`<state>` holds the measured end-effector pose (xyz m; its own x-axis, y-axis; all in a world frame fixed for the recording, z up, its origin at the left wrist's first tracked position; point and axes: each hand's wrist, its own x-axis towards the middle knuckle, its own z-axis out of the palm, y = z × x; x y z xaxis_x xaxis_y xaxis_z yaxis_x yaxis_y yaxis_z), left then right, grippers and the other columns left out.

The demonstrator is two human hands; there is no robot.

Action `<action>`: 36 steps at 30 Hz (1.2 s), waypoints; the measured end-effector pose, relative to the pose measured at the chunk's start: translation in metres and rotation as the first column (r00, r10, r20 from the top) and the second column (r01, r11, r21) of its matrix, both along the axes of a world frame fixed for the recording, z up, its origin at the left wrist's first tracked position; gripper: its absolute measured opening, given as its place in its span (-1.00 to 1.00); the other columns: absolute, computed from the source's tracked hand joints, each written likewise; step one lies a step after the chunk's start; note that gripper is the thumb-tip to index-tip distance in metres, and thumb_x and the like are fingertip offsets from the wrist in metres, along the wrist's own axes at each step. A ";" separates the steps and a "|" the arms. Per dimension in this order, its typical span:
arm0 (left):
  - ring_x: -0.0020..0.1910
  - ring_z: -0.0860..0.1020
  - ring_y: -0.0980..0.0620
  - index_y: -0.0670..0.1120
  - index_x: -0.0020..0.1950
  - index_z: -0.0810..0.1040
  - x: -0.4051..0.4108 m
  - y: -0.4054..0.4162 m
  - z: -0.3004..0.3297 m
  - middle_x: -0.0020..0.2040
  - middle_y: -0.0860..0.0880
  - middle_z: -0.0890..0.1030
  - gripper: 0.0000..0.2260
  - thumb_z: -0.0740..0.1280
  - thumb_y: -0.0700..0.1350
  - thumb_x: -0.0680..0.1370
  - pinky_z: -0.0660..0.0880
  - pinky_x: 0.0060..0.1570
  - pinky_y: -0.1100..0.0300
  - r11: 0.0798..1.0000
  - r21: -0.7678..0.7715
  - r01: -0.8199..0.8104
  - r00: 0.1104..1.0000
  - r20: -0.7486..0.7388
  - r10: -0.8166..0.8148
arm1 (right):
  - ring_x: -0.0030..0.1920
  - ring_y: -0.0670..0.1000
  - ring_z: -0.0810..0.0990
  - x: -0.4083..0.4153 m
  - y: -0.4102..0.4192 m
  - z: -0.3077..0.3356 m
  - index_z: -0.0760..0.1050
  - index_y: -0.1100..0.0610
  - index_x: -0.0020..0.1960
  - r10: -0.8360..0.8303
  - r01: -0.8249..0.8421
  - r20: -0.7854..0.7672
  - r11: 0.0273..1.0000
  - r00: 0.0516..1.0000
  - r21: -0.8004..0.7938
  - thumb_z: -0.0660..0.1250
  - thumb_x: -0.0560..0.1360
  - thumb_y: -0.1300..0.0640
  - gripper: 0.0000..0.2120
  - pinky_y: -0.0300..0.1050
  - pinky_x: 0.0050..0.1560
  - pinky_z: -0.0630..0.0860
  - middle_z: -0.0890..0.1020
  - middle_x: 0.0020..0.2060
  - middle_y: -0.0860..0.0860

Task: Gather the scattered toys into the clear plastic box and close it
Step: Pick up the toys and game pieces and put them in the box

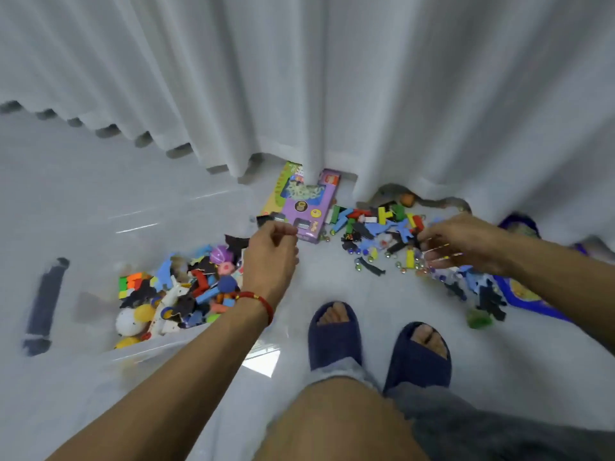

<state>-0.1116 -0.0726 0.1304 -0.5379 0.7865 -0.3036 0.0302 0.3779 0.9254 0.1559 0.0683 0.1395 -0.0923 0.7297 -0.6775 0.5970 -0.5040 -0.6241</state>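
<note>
Toys (382,227) bright, scattered just beyond right hand (466,244) with curled fingers among them, grip unclear, left hand (269,257) loosely curled, empty, over clear plastic box (159,352).

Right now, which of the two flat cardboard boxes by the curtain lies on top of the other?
The purple box lies on top; the green-yellow box sticks out from under its left edge.

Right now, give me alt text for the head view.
A person's right hand reaches into toys scattered on the floor by a white curtain. Their left hand, fingers loosely curled, hovers beside a clear plastic box part full of toys.
</note>
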 end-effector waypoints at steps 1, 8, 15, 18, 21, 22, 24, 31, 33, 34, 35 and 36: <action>-0.18 0.59 -0.03 -0.10 -0.03 0.58 0.020 0.009 -0.005 -0.11 -0.10 0.63 -0.84 0.21 -0.25 0.55 0.62 -0.13 0.08 0.998 0.007 0.063 0.998 -0.014 -0.063 | -0.18 0.12 0.60 0.028 0.000 -0.013 0.58 0.33 0.07 -0.046 0.046 0.059 0.999 0.997 0.006 0.34 0.53 0.19 -0.79 -0.04 -0.22 0.59 0.64 -0.14 0.19; -0.09 0.63 -0.10 0.00 -0.08 0.62 0.134 0.064 -0.076 -0.11 -0.04 0.67 -0.87 0.30 -0.18 0.55 0.64 -0.08 -0.05 0.908 -0.075 0.413 0.911 0.017 -0.413 | 0.04 0.22 0.58 0.154 -0.044 -0.136 0.54 0.15 -0.04 -0.065 -0.047 0.525 0.979 0.849 0.198 0.27 0.55 0.15 -0.90 -0.03 0.01 0.45 0.60 -0.04 0.19; -0.15 0.59 0.00 0.03 -0.07 0.58 0.183 0.089 -0.169 -0.09 0.03 0.64 -0.80 0.28 -0.27 0.51 0.51 -0.21 0.20 0.744 -0.202 0.637 0.745 -0.083 -0.661 | 0.16 0.19 0.53 0.149 -0.063 -0.224 0.25 0.13 0.38 -0.328 0.253 0.518 0.944 0.790 0.212 0.44 0.45 -0.14 -0.34 0.06 0.10 0.50 0.40 0.25 0.13; -0.13 0.58 0.11 0.00 -0.09 0.57 0.197 0.094 -0.194 -0.12 0.08 0.63 -0.82 0.30 -0.28 0.49 0.45 -0.19 0.31 0.678 -0.215 0.703 0.670 -0.118 -0.733 | 0.04 0.11 0.52 0.131 -0.057 -0.244 0.25 0.13 0.31 -0.467 0.331 0.473 0.878 0.747 0.345 0.44 0.40 -0.25 -0.30 -0.04 -0.05 0.44 0.39 0.18 0.09; -0.10 0.57 0.18 -0.01 -0.06 0.57 0.204 0.097 -0.208 -0.11 0.10 0.62 -0.82 0.29 -0.29 0.49 0.43 -0.14 0.43 0.640 -0.218 0.736 0.629 -0.129 -0.767 | -0.06 0.08 0.51 0.119 -0.055 -0.256 0.28 0.12 0.23 -0.508 0.285 0.486 0.840 0.711 0.461 0.38 0.43 -0.28 -0.38 -0.11 -0.17 0.36 0.39 0.12 0.06; -0.10 0.57 0.19 -0.02 -0.06 0.57 0.205 0.098 -0.210 -0.11 0.10 0.63 -0.82 0.29 -0.29 0.49 0.43 -0.13 0.44 0.642 -0.212 0.736 0.630 -0.132 -0.766 | -0.06 0.07 0.52 0.118 -0.056 -0.258 0.29 0.11 0.24 -0.498 0.245 0.506 0.839 0.704 0.485 0.35 0.46 -0.27 -0.42 -0.13 -0.19 0.35 0.40 0.13 0.07; -0.09 0.57 0.18 -0.03 -0.06 0.57 0.205 0.100 -0.211 -0.11 0.09 0.63 -0.82 0.29 -0.29 0.49 0.45 -0.10 0.42 0.657 -0.187 0.730 0.641 -0.145 -0.754 | -0.05 0.05 0.54 0.117 -0.057 -0.263 0.30 0.10 0.27 -0.464 0.167 0.556 0.849 0.689 0.501 0.29 0.52 -0.24 -0.48 -0.17 -0.22 0.36 0.40 0.17 0.09; -0.08 0.58 0.10 -0.06 -0.04 0.57 0.210 0.098 -0.212 -0.09 0.04 0.62 -0.84 0.31 -0.30 0.50 0.48 -0.09 0.37 0.608 -0.203 0.768 0.592 -0.138 -0.794 | -0.16 0.04 0.58 0.114 -0.056 -0.268 0.30 0.06 0.29 -0.375 0.009 0.648 0.869 0.662 0.494 0.20 0.60 -0.14 -0.63 -0.17 -0.33 0.40 0.42 0.18 0.11; -0.08 0.57 0.12 -0.06 -0.03 0.58 0.213 0.098 -0.212 -0.08 0.05 0.62 -0.84 0.31 -0.30 0.50 0.45 -0.11 0.44 0.597 -0.207 0.775 0.582 -0.132 -0.802 | -0.15 0.06 0.60 0.113 -0.053 -0.268 0.29 0.05 0.30 -0.342 -0.036 0.671 0.876 0.658 0.481 0.18 0.61 -0.14 -0.64 -0.16 -0.34 0.45 0.43 0.19 0.12; -0.08 0.57 0.12 -0.06 -0.02 0.58 0.215 0.099 -0.212 -0.08 0.06 0.62 -0.84 0.31 -0.30 0.50 0.45 -0.10 0.43 0.595 -0.207 0.777 0.581 -0.130 -0.804 | -0.13 0.07 0.61 0.112 -0.051 -0.267 0.29 0.05 0.31 -0.313 -0.068 0.685 0.881 0.658 0.468 0.17 0.62 -0.13 -0.64 -0.14 -0.33 0.49 0.43 0.20 0.14; -0.08 0.57 0.12 -0.06 -0.02 0.58 0.216 0.099 -0.212 -0.08 0.06 0.62 -0.84 0.31 -0.30 0.50 0.47 -0.08 0.40 0.594 -0.207 0.777 0.580 -0.130 -0.804 | -0.11 0.08 0.62 0.111 -0.051 -0.267 0.29 0.05 0.32 -0.277 -0.104 0.702 0.888 0.656 0.447 0.17 0.62 -0.12 -0.64 -0.12 -0.31 0.53 0.43 0.22 0.15; -0.08 0.57 0.13 -0.05 -0.02 0.58 0.217 0.099 -0.211 -0.08 0.06 0.62 -0.84 0.31 -0.29 0.51 0.47 -0.08 0.39 0.593 -0.207 0.778 0.579 -0.130 -0.805 | -0.09 0.09 0.63 0.112 -0.050 -0.268 0.28 0.06 0.34 -0.238 -0.140 0.720 0.896 0.651 0.423 0.20 0.62 -0.09 -0.63 -0.11 -0.28 0.56 0.43 0.24 0.17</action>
<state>0.1057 0.0260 -0.0810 0.2272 0.8934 -0.3875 0.5369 0.2171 0.8152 0.2675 0.0179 -0.1285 0.3431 0.9301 -0.1309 0.9248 -0.3589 -0.1263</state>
